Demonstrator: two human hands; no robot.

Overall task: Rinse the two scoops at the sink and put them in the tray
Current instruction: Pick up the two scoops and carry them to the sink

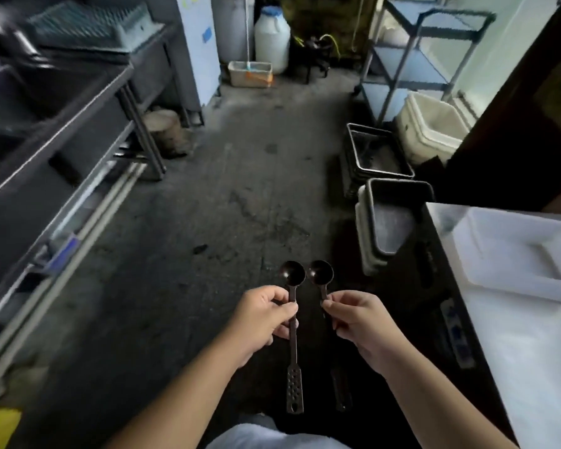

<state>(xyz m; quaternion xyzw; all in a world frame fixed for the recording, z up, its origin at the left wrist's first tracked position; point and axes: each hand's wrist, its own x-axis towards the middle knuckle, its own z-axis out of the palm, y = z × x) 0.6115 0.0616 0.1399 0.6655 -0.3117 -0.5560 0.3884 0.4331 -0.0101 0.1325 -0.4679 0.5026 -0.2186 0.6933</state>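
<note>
Two dark brown long-handled scoops are held side by side above the floor, bowls pointing away from me. My left hand (pixel 263 315) grips the left scoop (pixel 292 275) by the upper handle; its perforated handle end hangs below the hand. My right hand (pixel 358 325) pinches the right scoop (pixel 320 273) just under its bowl; most of that handle is hidden by the hand and dark against the floor. A steel sink counter (pixel 78 92) runs along the left. A white tray (pixel 512 254) sits on the white surface at the right.
A dark wet concrete floor (pixel 208 205) stretches ahead. Stacked metal pans (pixel 378 153) and grey tubs (pixel 392 218) stand on the floor at the right. A white jug (pixel 271 37), a metal rack (pixel 418 59) and white bins (pixel 431 124) are at the back.
</note>
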